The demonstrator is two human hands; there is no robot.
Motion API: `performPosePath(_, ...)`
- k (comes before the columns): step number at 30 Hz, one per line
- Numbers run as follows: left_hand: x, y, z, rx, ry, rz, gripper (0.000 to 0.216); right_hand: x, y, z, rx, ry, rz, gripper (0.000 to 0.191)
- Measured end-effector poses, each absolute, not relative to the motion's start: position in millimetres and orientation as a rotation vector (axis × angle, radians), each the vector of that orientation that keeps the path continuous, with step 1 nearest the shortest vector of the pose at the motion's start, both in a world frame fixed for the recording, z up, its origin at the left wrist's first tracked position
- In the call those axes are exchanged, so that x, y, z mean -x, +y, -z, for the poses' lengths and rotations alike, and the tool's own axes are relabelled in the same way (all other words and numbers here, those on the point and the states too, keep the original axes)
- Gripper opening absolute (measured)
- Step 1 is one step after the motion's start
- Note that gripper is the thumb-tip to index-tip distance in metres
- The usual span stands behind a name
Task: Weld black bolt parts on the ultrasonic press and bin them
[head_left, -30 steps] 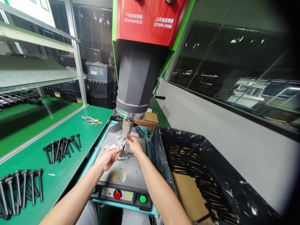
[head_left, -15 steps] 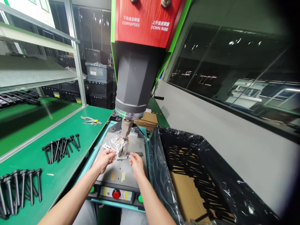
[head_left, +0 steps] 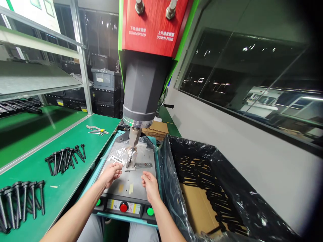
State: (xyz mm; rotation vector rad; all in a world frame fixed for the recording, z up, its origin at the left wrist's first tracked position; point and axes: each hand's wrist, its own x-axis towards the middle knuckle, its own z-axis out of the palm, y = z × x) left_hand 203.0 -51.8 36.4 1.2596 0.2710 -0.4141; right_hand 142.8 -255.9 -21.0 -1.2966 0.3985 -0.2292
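My left hand (head_left: pixel 112 174) is beside the small metal fixture (head_left: pixel 130 164) on the press plate, its fingers loosely bent and slightly apart, with nothing visible in them. To the right of the fixture, my right hand (head_left: pixel 150 185) hovers over the plate, fingers half curled, also with nothing visible in them. Above the fixture, the metal horn (head_left: pixel 135 136) of the press points down at it. Clear plastic film (head_left: pixel 123 151) covers part of the fixture's left side. A flat metal bar (head_left: pixel 143 165) extends rightward from the fixture. Whether a part sits inside is hard to see.
Black screw-shaped parts (head_left: pixel 65 159) lie on the green table (head_left: pixel 83 141), with more nearer me. Pliers (head_left: pixel 97 130) lie behind them. On the right stands a bin lined with black plastic (head_left: pixel 174 188), holding many black parts and cardboard. A red button (head_left: pixel 123 207) and green buttons (head_left: pixel 150 211) line the front panel.
My right hand has drawn back toward me and slightly right, away from the fixture. My left hand has shifted slightly left and down. The view has tilted slightly upward.
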Motion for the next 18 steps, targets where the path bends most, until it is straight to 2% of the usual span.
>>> performPosePath(6, -194.1, -41.8, -29.3, -1.269, 0.35, 0.445, 0.039, -127.5, -266.9, 26.9, 1.351, 0.385, 0.274, 0.045)
performPosePath(11, -171.7, -20.3, -11.2, -1.318, 0.339, 0.384, 0.04, -103.7, -284.7, 44.3, 1.562, 0.393, 0.374, 0.045)
performPosePath(18, -132.6, 50.3, 45.6, -2.129, 0.205, -0.246, 0.054, -43.6, -303.6, 97.8, 2.195, 0.285, 0.668, 0.035)
